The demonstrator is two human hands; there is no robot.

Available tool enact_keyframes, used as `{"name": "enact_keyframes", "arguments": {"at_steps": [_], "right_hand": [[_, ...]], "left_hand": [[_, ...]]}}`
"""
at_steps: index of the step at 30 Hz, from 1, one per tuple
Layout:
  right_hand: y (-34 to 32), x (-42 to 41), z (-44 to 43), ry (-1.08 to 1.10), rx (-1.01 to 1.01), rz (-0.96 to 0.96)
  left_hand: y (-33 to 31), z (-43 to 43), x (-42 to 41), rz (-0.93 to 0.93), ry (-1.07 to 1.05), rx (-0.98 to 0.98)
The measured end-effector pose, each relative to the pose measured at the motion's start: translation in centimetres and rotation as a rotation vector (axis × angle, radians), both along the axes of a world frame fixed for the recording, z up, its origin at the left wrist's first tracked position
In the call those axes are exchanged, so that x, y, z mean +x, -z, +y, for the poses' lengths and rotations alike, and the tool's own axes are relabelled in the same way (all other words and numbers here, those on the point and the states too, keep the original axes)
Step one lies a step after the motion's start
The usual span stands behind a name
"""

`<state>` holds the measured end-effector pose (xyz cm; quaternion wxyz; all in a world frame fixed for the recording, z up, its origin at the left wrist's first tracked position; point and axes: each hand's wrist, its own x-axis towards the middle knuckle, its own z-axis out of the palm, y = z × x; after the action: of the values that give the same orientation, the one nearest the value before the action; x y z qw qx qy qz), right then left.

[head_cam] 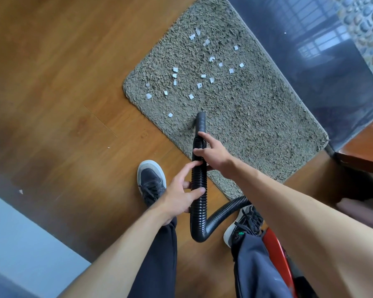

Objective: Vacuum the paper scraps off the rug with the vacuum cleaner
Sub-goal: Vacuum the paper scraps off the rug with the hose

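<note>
L hand and R hand grasp vac hose, nozzle over rug ahead of R hand; rec. slow overlapping passes fwd thru scraps, tip low.

Location assessed as home interior. Evidence I noted:
- wood-plank floor
- small shaggy grey rug laid against dark glossy sill that reflected window panes
- pebble-pattern flooring beyond sill
- wooden furniture edge at right
- red vacuum cleaner with black ribbed hose by my feet, household type
</note>
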<state>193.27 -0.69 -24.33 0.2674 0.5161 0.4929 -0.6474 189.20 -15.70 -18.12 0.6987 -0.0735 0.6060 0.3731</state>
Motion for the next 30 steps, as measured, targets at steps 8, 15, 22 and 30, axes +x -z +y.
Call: {"name": "enact_keyframes", "arguments": {"at_steps": [8,15,22,30], "right_hand": [[0.3,-0.9,-1.3,-0.063,-0.016,0.011],[0.8,-3.4,-3.1,-0.154,0.002,0.040],[1.1,-4.8,-4.9,-0.147,0.003,0.047],[1.2,-7.1,-5.7,-0.171,0.060,0.082]], "left_hand": [[-0.4,-1.3,-0.3,-0.024,-0.057,-0.014],[-0.2,-3.0,-1.7,-0.022,-0.139,-0.034],[-0.1,-4.8,-3.6,-0.022,-0.133,-0.024],[0.4,-5.9,-5.0,0.001,-0.183,0.012]]}}
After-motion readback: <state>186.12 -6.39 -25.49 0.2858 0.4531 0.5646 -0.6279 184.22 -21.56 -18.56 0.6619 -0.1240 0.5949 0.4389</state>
